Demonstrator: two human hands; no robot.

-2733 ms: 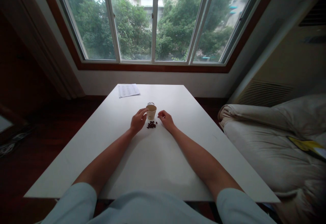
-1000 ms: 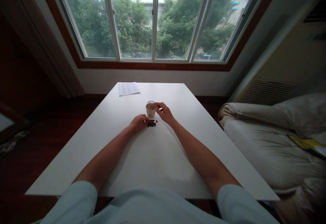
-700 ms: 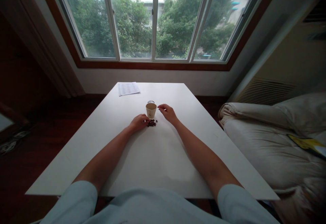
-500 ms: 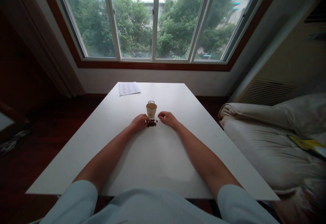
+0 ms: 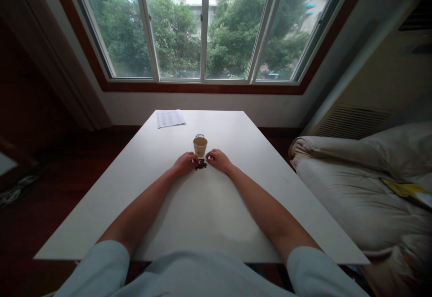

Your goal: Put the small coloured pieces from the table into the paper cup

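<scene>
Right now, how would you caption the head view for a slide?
Left hand and right hand flank dark pieces before a cup on a white table.

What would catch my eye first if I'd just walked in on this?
Probably the big window across the top, full of green trees. Below it, on the white table, a paper cup stands upright with a small pile of dark pieces just in front. The left hand and right hand flank that pile, one on each side.
</scene>
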